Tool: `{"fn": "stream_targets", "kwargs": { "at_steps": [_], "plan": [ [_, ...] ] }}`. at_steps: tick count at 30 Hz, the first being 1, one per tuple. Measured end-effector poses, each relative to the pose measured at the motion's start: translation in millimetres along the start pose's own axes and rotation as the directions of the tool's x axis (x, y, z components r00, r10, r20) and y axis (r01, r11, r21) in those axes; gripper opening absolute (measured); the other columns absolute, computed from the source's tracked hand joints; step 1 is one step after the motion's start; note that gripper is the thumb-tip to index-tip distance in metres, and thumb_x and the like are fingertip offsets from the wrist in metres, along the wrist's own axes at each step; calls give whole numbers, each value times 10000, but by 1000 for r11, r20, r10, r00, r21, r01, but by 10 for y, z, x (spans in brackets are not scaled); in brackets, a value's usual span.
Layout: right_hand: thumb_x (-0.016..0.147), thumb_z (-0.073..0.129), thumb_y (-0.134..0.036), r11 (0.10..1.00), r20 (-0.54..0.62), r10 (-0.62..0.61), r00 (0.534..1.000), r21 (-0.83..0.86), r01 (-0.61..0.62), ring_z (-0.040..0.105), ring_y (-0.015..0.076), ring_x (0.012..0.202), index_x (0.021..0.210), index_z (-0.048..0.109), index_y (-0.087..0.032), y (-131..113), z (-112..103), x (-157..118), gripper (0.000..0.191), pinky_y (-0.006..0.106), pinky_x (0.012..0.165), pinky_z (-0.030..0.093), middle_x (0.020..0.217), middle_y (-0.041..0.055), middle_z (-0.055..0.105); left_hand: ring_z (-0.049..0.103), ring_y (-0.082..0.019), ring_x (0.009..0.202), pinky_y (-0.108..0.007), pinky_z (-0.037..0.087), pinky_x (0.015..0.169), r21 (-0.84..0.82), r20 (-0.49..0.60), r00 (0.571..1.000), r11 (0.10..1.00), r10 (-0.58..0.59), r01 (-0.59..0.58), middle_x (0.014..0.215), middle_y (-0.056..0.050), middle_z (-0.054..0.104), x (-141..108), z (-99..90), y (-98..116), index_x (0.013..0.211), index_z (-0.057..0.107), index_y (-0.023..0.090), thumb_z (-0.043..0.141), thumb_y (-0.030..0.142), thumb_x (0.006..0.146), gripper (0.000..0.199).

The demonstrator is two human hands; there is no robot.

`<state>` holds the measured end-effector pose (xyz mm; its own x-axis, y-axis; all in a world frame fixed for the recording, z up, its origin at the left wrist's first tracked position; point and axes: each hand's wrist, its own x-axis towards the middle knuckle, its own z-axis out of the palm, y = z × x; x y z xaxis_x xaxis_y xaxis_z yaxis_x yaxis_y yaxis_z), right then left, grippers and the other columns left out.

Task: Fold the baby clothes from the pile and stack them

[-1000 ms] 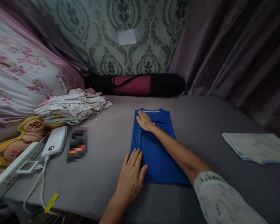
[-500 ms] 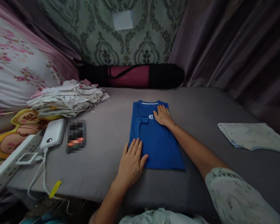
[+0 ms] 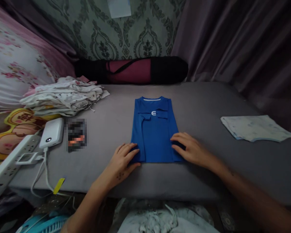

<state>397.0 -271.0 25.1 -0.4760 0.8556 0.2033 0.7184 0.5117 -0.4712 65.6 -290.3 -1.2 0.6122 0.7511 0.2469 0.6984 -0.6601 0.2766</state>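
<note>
A blue shirt (image 3: 157, 136) with a white logo lies flat on the grey sheet, its sides and sleeves folded in over the body and its collar pointing away from me. At its lower left corner is my left hand (image 3: 124, 158), fingers apart, fingertips touching the edge and the thumb just below the hem. My right hand (image 3: 190, 149) rests at the lower right edge with its fingers slightly curled and apart, touching the folded side. Neither hand visibly grips the cloth.
A folded pale garment (image 3: 257, 127) lies at the right. Left are piled clothes (image 3: 63, 97), a white power bank (image 3: 51, 132), a power strip (image 3: 14, 168) with cables and a blurred-out item (image 3: 76, 135). A long black and maroon bag (image 3: 131, 70) lies along the back.
My right hand has moved from the shirt's upper right down to its lower right edge. My left hand has slid down to the lower left corner. The view has tilted slightly downward.
</note>
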Motion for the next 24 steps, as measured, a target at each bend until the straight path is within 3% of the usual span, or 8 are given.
{"fn": "stream_targets", "kwargs": {
  "at_steps": [5, 10, 13, 17, 20, 24],
  "plan": [
    [919, 557, -322, 996, 116, -18, 993, -87, 28, 527, 258, 1181, 1251, 580, -207, -259, -27, -352, 352, 436, 979, 484, 1287, 109, 575, 534, -222, 1235, -394, 452, 1055, 42, 105, 986, 990, 132, -137, 1317, -107, 591, 46, -103, 64, 1239, 587, 163, 429, 306, 978, 337],
    [944, 510, -263, 971, 124, -110, 986, -200, 133, 540, 260, 1175, 1285, 572, -174, -216, 57, -421, 357, 442, 998, 483, 1299, 117, 584, 490, -232, 1283, -367, 440, 1057, 139, 207, 954, 958, 219, -250, 1349, -141, 559, 82, -130, 91, 1274, 543, 114, 388, 182, 969, 349],
    [940, 456, -161, 954, 130, -142, 981, -247, 171, 556, 260, 1166, 1263, 592, -147, -192, 78, -435, 350, 427, 994, 494, 1277, 126, 603, 510, -231, 1250, -379, 452, 1033, 135, 267, 940, 958, 212, -255, 1337, -134, 561, 106, -132, 52, 1299, 511, 138, 397, 122, 937, 380],
    [844, 396, -13, 969, 140, -114, 984, -202, 141, 510, 227, 1250, 1390, 478, -182, -142, 37, -455, 577, 407, 1040, 469, 1368, 98, 547, 502, -221, 1250, -409, 424, 1064, 70, 233, 954, 975, 189, -211, 1346, -110, 555, 144, -142, -45, 1339, 475, 176, 384, 82, 905, 453],
    [779, 438, -22, 987, 94, -88, 992, -123, 99, 429, 229, 1333, 1449, 394, -188, -32, 11, -437, 692, 439, 1098, 412, 1445, 93, 470, 417, -225, 1341, -434, 361, 1123, -24, 188, 962, 981, 196, -195, 1431, -98, 485, 169, -155, -146, 1398, 416, 194, 388, 72, 866, 546],
    [725, 448, -15, 993, 40, -111, 993, -23, 112, 372, 229, 1375, 1445, 405, -197, 130, 41, -368, 744, 460, 1113, 386, 1468, 88, 443, 391, -216, 1368, -424, 357, 1129, -166, 178, 958, 966, 227, -198, 1457, -92, 460, 228, -166, -275, 1421, 391, 208, 408, 71, 833, 604]
  ]
}}
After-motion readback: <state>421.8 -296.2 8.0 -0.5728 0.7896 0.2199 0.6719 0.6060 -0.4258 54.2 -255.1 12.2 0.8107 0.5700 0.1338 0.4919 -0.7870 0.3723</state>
